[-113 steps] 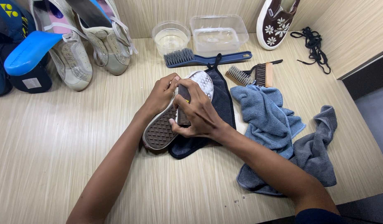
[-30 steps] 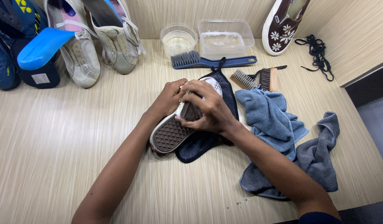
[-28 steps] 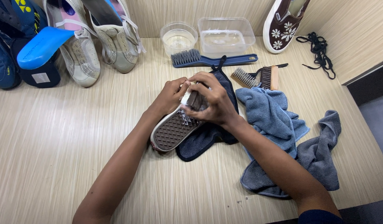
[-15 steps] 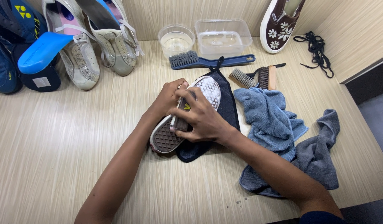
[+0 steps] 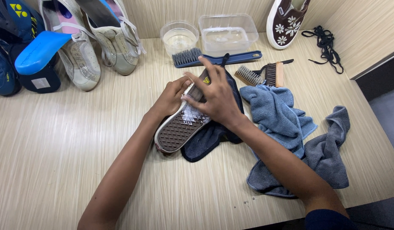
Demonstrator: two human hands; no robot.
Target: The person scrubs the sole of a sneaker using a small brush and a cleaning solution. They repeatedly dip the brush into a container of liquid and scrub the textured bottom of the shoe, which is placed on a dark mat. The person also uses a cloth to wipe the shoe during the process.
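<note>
The left hand grips the upturned shoe on a dark cloth mid-desk; right hand fingers close over its sole. Hard pressing could twist the shoe loose, judging by the one-sided hold.

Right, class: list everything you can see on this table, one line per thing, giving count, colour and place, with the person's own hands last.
Sneaker: one, brown sole up, table centre, on dark cloth.
Dark cloth: one, navy, under the sneaker.
Towels: two, blue and grey, right.
Long brush: one, blue, behind the sneaker.
Small brushes: two, wooden, right of centre.
Tubs: two, clear, round and rectangular, back.
Flowered shoe: one, brown, back right.
Laces: black, far right.
Pale shoes: two, back left.
Blue shoes: back left corner, count unclear.
Left hand: steadies the sneaker.
Right hand: on the sole.
</note>
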